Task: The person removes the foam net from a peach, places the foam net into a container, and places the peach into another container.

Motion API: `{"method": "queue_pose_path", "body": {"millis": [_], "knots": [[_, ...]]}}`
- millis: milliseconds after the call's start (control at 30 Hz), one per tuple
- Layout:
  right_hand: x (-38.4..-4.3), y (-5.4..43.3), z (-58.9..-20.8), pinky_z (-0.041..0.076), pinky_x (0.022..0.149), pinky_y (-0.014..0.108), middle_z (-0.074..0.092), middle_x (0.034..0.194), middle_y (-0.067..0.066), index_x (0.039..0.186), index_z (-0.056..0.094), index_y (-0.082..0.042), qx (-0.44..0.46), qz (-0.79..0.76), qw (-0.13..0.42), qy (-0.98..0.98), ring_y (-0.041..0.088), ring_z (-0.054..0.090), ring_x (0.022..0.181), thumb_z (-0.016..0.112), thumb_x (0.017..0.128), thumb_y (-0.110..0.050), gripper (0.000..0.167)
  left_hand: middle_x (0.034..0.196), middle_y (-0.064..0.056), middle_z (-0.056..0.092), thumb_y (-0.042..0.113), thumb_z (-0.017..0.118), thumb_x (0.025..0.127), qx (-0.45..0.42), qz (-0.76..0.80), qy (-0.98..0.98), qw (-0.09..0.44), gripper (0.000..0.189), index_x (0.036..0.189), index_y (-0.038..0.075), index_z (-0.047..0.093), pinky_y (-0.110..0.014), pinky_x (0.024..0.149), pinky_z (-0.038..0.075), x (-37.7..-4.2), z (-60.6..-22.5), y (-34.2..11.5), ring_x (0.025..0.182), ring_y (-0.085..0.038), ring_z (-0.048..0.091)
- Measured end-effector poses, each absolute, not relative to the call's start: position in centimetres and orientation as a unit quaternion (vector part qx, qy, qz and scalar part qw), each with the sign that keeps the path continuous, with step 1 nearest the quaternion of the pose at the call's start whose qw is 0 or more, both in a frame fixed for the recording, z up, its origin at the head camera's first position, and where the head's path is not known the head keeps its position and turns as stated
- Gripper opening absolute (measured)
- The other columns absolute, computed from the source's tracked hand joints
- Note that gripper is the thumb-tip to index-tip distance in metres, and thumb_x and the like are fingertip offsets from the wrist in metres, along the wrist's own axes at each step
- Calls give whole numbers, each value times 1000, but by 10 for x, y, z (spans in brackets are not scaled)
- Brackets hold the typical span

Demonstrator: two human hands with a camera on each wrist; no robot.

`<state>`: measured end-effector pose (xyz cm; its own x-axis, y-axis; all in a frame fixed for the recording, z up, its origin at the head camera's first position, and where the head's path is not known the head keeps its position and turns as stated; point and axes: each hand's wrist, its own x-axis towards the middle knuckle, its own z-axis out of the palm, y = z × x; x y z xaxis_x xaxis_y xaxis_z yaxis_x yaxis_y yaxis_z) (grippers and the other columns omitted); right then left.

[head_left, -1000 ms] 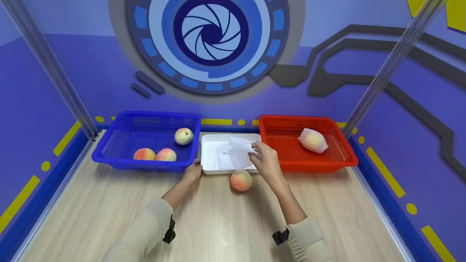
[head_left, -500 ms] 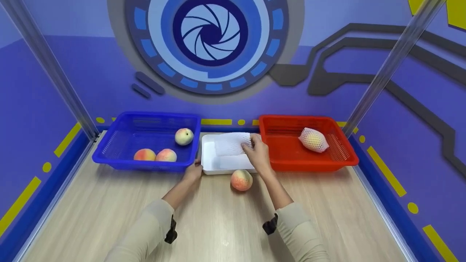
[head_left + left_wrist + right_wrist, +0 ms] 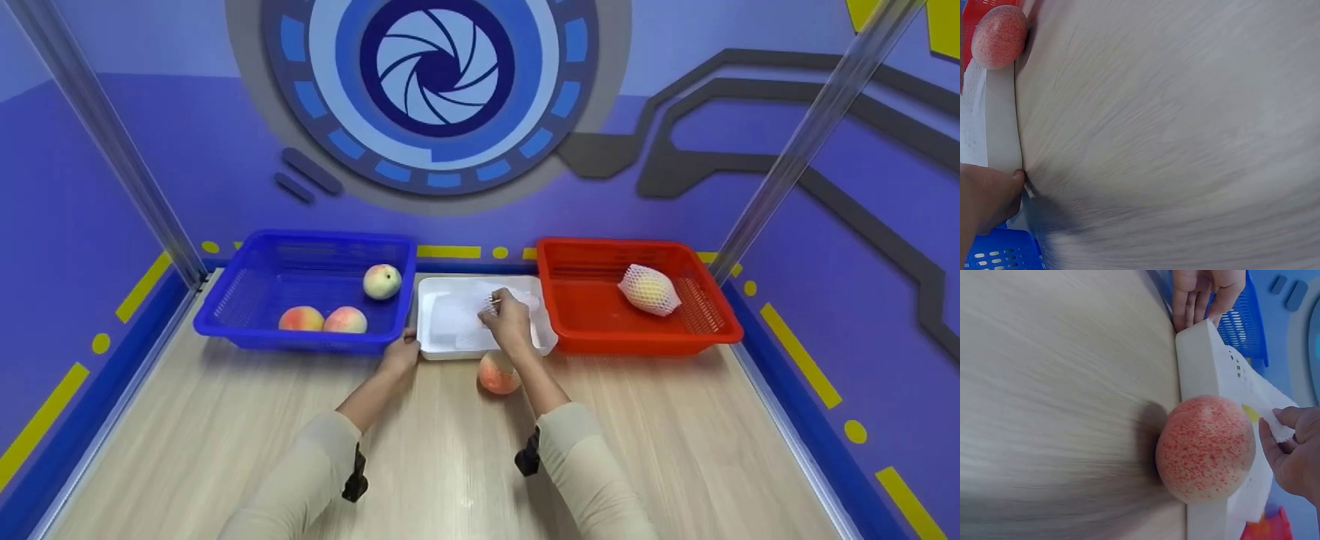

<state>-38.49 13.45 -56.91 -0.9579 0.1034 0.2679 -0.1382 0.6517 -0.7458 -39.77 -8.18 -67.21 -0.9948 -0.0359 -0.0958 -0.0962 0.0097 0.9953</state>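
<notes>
My left hand (image 3: 399,357) grips the near left corner of a shallow white tray (image 3: 457,355). Over the tray, my right hand (image 3: 511,327) pinches the edge of a white foam net sleeve (image 3: 1282,431) between thumb and fingers. The pale net barely stands out from the white tray in the head view, so its full outline is hard to tell. A peach (image 3: 1204,450) sits on the table against the tray's near side, partly covered by my right wrist in the head view.
Left of the tray stands a blue basket (image 3: 300,343) with three peaches (image 3: 346,320). To the right, a red basket (image 3: 637,345) holds one peach in a foam net (image 3: 649,290). Purple panels (image 3: 187,150) border the table at the back and sides.
My right hand has moved left and slightly down over the tray, carrying the foam net sleeve, which hung spread out before. The left hand and the peach stay in place.
</notes>
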Motion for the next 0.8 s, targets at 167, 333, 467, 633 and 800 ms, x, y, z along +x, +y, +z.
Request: {"method": "queue_pose_path", "body": {"millis": [167, 333, 467, 633, 800], "knots": [[-388, 138, -580, 56, 77, 44, 71, 93, 16, 118, 62, -1, -19, 380, 113, -918, 29, 66, 84, 81, 79, -2, 42, 118, -23, 63, 0, 47, 93, -40, 702, 711, 20, 38, 129, -8, 56, -36, 94, 52, -415, -698, -84, 109, -27, 61], [-388, 141, -589, 57, 75, 47, 71, 95, 21, 122, 61, -5, -31, 350, 95, -931, 34, 67, 82, 81, 78, 0, 49, 124, -28, 60, -1, 45, 94, -56, 693, 719, 15, 38, 130, -11, 55, -41, 103, 48, -396, -669, -79, 118, -33, 57], [-387, 141, -595, 58, 80, 47, 71, 102, 24, 124, 61, -5, -41, 341, 68, -937, 36, 69, 89, 82, 78, -1, 50, 129, -35, 55, -4, 40, 96, -67, 682, 728, 22, 40, 132, -18, 48, -42, 106, 45, -366, -625, -73, 123, -39, 53], [-387, 143, -595, 57, 85, 45, 71, 107, 23, 126, 60, -3, -41, 344, 47, -937, 35, 69, 93, 83, 80, -4, 51, 132, -34, 54, -5, 37, 97, -74, 677, 731, 43, 41, 135, -17, 47, -44, 104, 45, -362, -617, -71, 123, -39, 53], [-383, 146, -582, 55, 91, 47, 69, 114, 25, 133, 56, -1, -37, 337, 19, -941, 37, 68, 100, 85, 81, -10, 60, 136, -33, 54, -2, 40, 99, -81, 656, 749, 43, 40, 136, -15, 49, -45, 108, 43, -364, -616, -71, 127, -39, 52]]}}
